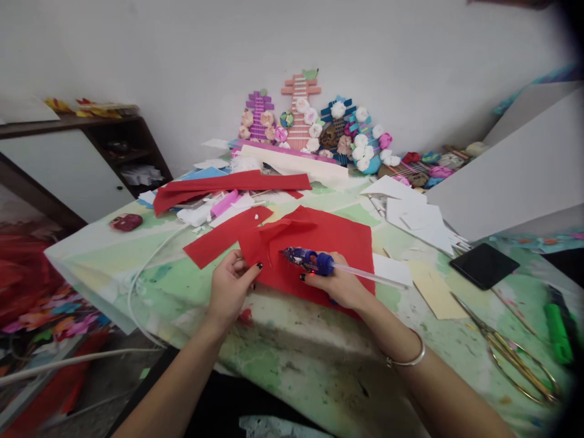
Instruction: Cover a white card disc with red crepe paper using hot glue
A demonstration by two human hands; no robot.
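My right hand point(335, 283) is wrapped round a blue hot glue gun point(308, 260), with a clear glue stick point(369, 275) jutting out of its back. The gun's tip points left, over a red sheet point(340, 237) that looks like paper or felt. My left hand point(235, 277) pinches the near left edge of this sheet between thumb and fingers. Beside it, a narrower red strip point(219, 240) lies flat to the left. A raised fold runs along the sheet's upper left part.
Gold-handled scissors point(506, 347), a black flat device point(484, 266) and a green-handled tool point(557, 333) lie at right. White card pieces point(417, 219) lie farther back. Decorated stick crafts point(301, 115) lean on the wall. A white cord point(137, 277) crosses the table's left side.
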